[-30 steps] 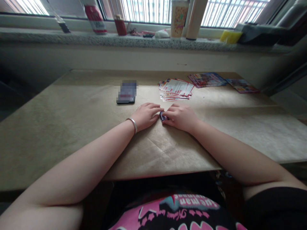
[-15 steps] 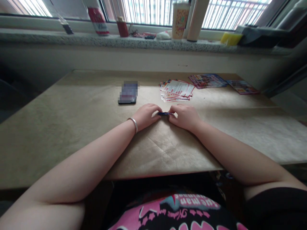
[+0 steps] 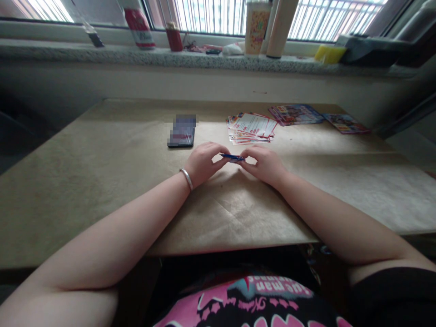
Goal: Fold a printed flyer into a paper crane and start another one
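Note:
Between my two hands is a thin blue card packet [image 3: 233, 157], seen nearly edge-on just above the table. Its left end is pinched by the thumb and fingers of my left hand [image 3: 205, 162], which has a silver bangle on the wrist. At the other end, the fingertips of my right hand [image 3: 265, 164] pinch it too. Just beyond the hands lies a loose fanned pile of white and red printed cards [image 3: 254, 126]. A dark phone [image 3: 184, 132] rests flat past my left hand.
Colourful flat packets [image 3: 297, 114] lie at the back right, with another purple packet [image 3: 347, 123] beside them. The beige table [image 3: 102, 181] meets a wall. Above it, a stone windowsill [image 3: 204, 62] holds a red can [image 3: 139, 28], a patterned cup [image 3: 256, 28] and a yellow object [image 3: 329, 54].
Both hands have risen slightly with the blue card packet, which now tilts and shows more of its face. The cards and phone have stayed put.

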A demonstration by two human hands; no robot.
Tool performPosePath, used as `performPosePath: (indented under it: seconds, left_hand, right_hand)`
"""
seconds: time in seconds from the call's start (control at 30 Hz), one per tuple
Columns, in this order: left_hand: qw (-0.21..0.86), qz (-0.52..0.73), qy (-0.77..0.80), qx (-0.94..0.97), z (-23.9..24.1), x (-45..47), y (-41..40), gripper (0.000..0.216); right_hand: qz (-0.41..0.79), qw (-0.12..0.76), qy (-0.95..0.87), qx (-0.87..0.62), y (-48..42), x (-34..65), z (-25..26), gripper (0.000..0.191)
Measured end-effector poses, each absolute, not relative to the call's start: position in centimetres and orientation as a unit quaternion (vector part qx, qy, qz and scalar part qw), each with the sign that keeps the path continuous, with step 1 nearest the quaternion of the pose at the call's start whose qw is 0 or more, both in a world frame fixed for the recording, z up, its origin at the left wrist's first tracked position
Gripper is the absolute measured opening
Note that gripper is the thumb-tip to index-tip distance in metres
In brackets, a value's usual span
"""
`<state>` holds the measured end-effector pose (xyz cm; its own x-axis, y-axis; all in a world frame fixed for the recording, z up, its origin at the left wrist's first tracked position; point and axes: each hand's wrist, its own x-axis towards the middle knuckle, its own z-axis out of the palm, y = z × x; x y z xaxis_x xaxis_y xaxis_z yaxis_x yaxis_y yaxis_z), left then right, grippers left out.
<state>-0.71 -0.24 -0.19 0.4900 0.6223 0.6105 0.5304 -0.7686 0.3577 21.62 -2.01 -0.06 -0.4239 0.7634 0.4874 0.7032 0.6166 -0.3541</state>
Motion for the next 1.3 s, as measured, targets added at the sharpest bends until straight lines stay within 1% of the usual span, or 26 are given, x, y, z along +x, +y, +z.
performPosePath:
  seconds: [0.07, 0.23, 0.47, 0.73, 0.87, 0.97, 1.1, 1.2, 1.3]
  left_hand:
    - [0.075, 0.394, 0.327, 0.856, -0.09, -0.73, -0.39, 0.014]
    - [0.118, 0.415, 0.301, 0.851, 0.34, -0.59, -0.76, 0.023]
    - [0.134, 0.421, 0.298, 0.846, 0.54, -0.42, -1.01, 0.028]
    - [0.133, 0.442, 0.305, 0.833, 0.48, -0.26, -1.3, 0.023]
    - [0.167, 0.42, 0.336, 0.826, 0.27, 0.0, -1.15, 0.023]
    - [0.195, 0.401, 0.324, 0.834, 0.09, 0.14, -0.98, 0.024]
    - [0.202, 0.42, 0.304, 0.831, 0.07, 0.06, -0.89, 0.022]
    - [0.206, 0.426, 0.296, 0.83, 0.16, -0.1, -0.81, 0.024]
    - [0.22, 0.419, 0.302, 0.828, 0.24, -0.26, -0.8, 0.032]
  right_hand:
    - [0.055, 0.314, -0.849, -0.422, -2.1, 21.59, 0.09, 0.02]
    - [0.089, 0.319, -0.849, -0.412, -2.26, 21.58, 0.29, 0.018]
    - [0.129, 0.318, -0.843, -0.415, -2.12, 21.66, 0.19, 0.017]
    - [0.177, 0.332, -0.826, -0.42, -1.88, 21.61, 0.06, 0.017]
    - [0.179, 0.342, -0.821, -0.42, -1.85, 21.54, -0.04, 0.015]
    - [0.183, 0.346, -0.82, -0.418, -1.95, 21.39, -0.15, 0.016]
    - [0.202, 0.348, -0.819, -0.409, -2.0, 21.21, -0.33, 0.016]
    - [0.239, 0.357, -0.804, -0.411, -1.92, 21.23, -0.43, 0.016]
    - [0.294, 0.359, -0.781, -0.418, -1.86, 21.3, -0.5, 0.017]
